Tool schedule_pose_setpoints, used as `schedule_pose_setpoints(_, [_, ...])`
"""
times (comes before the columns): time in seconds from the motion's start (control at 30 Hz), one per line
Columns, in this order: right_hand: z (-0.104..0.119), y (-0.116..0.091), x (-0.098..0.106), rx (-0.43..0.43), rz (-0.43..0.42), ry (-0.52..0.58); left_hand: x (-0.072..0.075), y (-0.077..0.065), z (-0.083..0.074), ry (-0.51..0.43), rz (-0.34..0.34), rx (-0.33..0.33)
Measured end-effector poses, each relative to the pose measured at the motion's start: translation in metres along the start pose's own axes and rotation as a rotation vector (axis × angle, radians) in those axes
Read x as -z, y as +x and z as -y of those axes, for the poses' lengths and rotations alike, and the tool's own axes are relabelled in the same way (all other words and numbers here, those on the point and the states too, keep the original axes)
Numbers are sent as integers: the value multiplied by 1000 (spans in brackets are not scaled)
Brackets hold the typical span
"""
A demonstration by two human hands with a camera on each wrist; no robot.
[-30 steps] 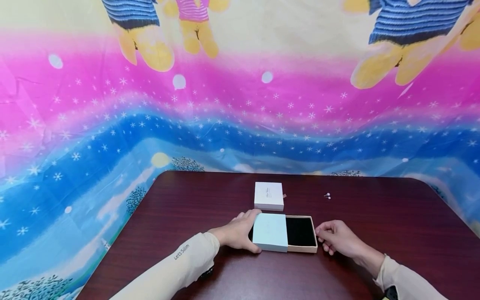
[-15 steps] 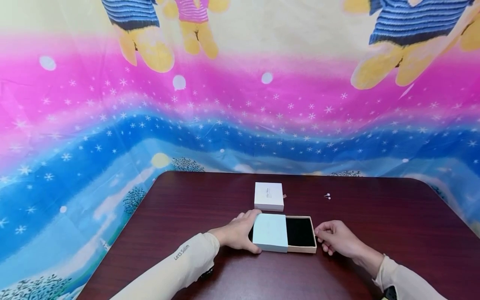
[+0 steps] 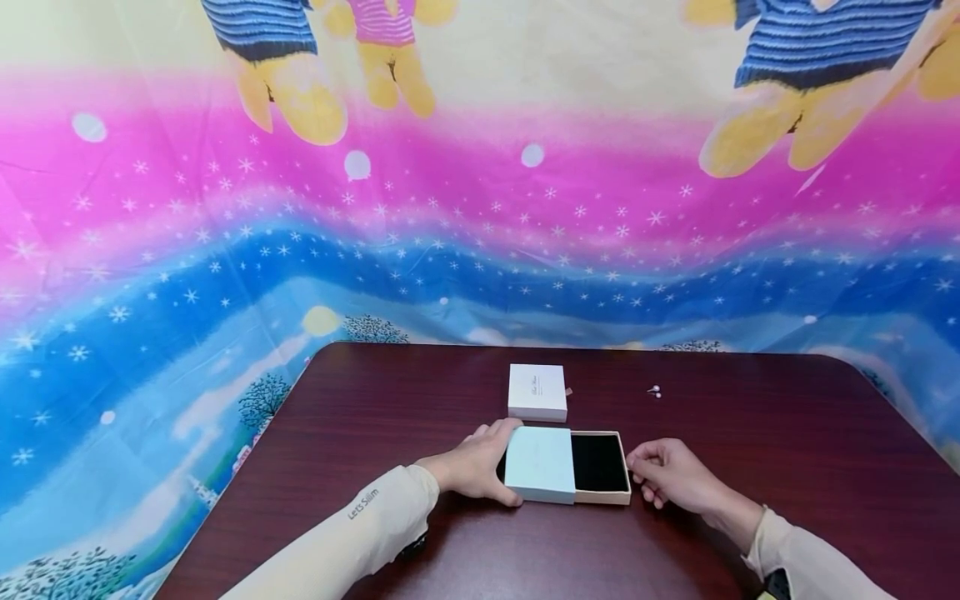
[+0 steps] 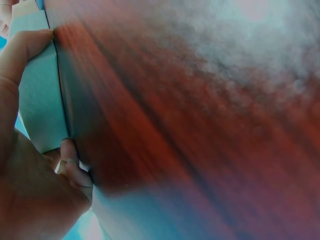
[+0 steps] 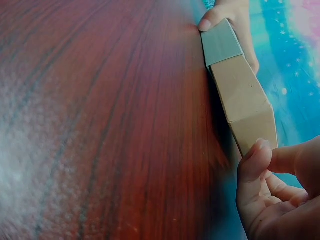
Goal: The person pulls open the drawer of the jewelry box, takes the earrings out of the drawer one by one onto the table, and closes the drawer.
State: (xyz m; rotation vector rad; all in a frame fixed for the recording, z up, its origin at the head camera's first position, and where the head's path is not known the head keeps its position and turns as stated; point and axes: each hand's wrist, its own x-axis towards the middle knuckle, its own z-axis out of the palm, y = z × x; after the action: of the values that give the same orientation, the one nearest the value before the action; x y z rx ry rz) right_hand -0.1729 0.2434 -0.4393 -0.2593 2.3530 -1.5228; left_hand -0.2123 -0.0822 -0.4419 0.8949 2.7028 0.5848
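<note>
A pale mint box sleeve (image 3: 539, 464) lies on the table with its cardboard drawer (image 3: 602, 498) partly out to the right, showing a black lining. My left hand (image 3: 477, 462) grips the sleeve across its left end, thumb on the near side and fingers on the far side. At the drawer's outer end, my right hand (image 3: 672, 473) pinches with thumb and index finger, the other fingers curled. In the right wrist view, the thumb and finger meet at the end of the tan drawer (image 5: 245, 95); whatever small part lies between them is hidden.
Behind the sleeve stands a white box (image 3: 537, 392) with dark lettering and a small tab on its right side. A pair of small earrings with pearl-like ends (image 3: 655, 391) lies farther right on the dark red-brown table (image 3: 420, 392). A printed curtain (image 3: 480, 208) hangs behind.
The drawer has slid very slightly left into the sleeve, and my right hand has shifted left with it. My left hand and the sleeve stay in place.
</note>
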Motion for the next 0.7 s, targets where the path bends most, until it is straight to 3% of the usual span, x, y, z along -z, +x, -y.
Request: schedule_pose_setpoints(0.7, [1,3,-2,-1,16,11,0,1,0,-8,0,5])
